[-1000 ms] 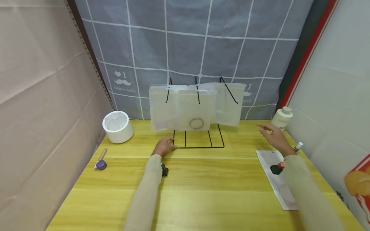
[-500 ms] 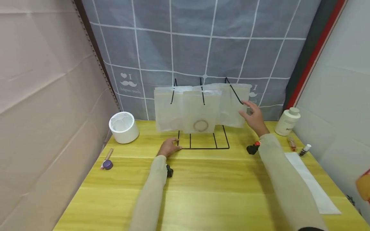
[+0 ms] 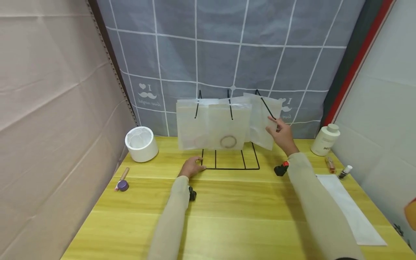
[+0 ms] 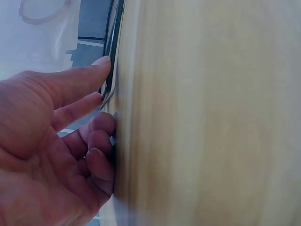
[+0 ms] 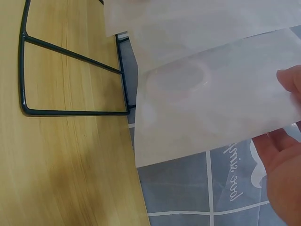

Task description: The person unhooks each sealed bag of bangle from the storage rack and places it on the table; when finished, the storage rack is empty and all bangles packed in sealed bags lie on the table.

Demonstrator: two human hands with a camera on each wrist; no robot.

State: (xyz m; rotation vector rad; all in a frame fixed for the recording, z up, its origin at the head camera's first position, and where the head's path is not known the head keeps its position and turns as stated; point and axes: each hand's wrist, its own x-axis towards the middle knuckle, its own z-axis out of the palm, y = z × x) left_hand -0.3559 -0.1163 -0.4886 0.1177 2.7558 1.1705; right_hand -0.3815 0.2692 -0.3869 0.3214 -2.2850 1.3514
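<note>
Right hand (image 3: 282,133) is up at the rightmost bag (image 3: 264,121), pinching its outer edge between thumb and fingers; the right wrist view shows fingers (image 5: 291,81) on the translucent sheet, with a faint ring shape inside the bag. That bag hangs on the right prong of the wire rack (image 3: 230,159) and tilts toward the hand.

Left hand (image 3: 191,168) lies low on the table (image 3: 227,209), fingers pressed on the near left corner of the rack's base. The left wrist view shows 2 fingers straight along the wire and the others curled against the table edge, gripping nothing. Looks like it is steadying the rack.

2 more bags hang left of the right hand: the middle bag (image 3: 229,126) with a visible ring in it, and the left bag (image 3: 192,124).

Step in hand, as I judge it: taking the right bag off its prong while the rack is braced. The next move calls for lifting the bag up and along the slanted prong, not straight out, with the left hand pressing down so the rack stays put.

Right of the right hand: white bottle (image 3: 325,139), small vials (image 3: 344,172), flat white sheet (image 3: 352,208). Far left of the left hand: white tub (image 3: 141,144), purple-capped tool (image 3: 122,179).
</note>
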